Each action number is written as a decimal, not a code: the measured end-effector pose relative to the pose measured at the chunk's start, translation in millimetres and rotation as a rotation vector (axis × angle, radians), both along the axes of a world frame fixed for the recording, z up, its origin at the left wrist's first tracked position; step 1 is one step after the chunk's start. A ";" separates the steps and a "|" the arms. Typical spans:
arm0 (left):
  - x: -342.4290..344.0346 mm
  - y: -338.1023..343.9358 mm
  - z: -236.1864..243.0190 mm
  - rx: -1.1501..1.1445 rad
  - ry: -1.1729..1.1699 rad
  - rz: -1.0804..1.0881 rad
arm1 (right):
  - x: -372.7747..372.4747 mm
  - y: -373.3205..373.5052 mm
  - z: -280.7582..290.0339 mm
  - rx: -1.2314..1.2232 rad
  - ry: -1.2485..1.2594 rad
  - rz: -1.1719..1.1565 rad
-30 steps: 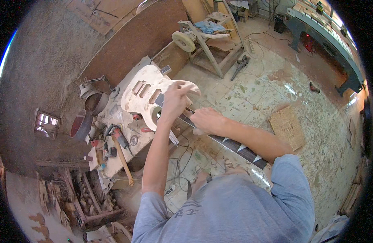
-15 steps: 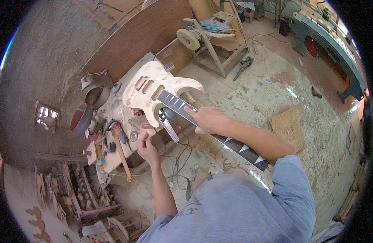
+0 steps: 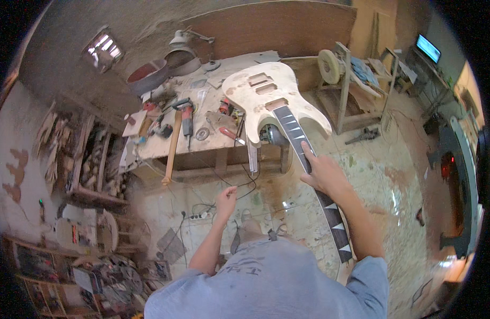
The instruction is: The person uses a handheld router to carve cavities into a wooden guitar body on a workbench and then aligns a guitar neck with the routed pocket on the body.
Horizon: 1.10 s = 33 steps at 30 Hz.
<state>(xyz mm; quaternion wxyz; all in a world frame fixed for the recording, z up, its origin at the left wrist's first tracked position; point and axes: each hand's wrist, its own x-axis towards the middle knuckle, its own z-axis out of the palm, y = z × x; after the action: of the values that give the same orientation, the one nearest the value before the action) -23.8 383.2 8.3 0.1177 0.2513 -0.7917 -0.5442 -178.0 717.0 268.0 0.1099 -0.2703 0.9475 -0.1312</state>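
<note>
An unpainted, pale electric guitar body (image 3: 239, 87) with cut-out cavities lies over the bench's right end. From it a long neck with a dark fretboard (image 3: 334, 220), inlaid with white triangles, slopes down toward my right side. My right hand (image 3: 329, 173) is closed round the middle of this neck, index finger stretched along the fretboard. My left hand (image 3: 226, 203) is raised in front of the bench, left of the neck and touching nothing around it. Its fingers are curled together; whether they pinch something small cannot be made out. A red-handled knife (image 3: 227, 133) lies near the bench edge.
The wooden workbench (image 3: 165, 148) bears an angle grinder (image 3: 187, 119), a metal ring (image 3: 202, 133) and a desk lamp (image 3: 180, 40). A wooden handle (image 3: 173, 154) juts over its front edge. A buffing wheel (image 3: 329, 67) on a wooden frame stands right; cables (image 3: 202, 210) lie on the floor.
The view has swung left, so the bench and guitar appear farther right. My left hand has drawn back from the bench edge toward me. The right hand keeps hold of the neck.
</note>
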 end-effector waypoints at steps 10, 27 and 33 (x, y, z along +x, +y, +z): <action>-2.8 12.2 -0.5 0.013 -0.088 -0.008 | -5.0 0.1 -7.5 0.036 0.051 0.033; 3.5 14.9 -15.5 -0.034 -0.143 -0.070 | -5.8 -0.8 -4.9 0.030 0.032 0.030; 11.5 13.5 -14.8 0.013 -0.121 -0.058 | -5.0 -4.2 -4.2 0.055 0.000 0.020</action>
<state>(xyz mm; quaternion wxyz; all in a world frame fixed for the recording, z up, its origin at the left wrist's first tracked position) -12.2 396.8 -6.5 0.0522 0.2616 -0.8009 -0.5361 -183.0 712.8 263.9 0.1183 -0.2765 0.9480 -0.1042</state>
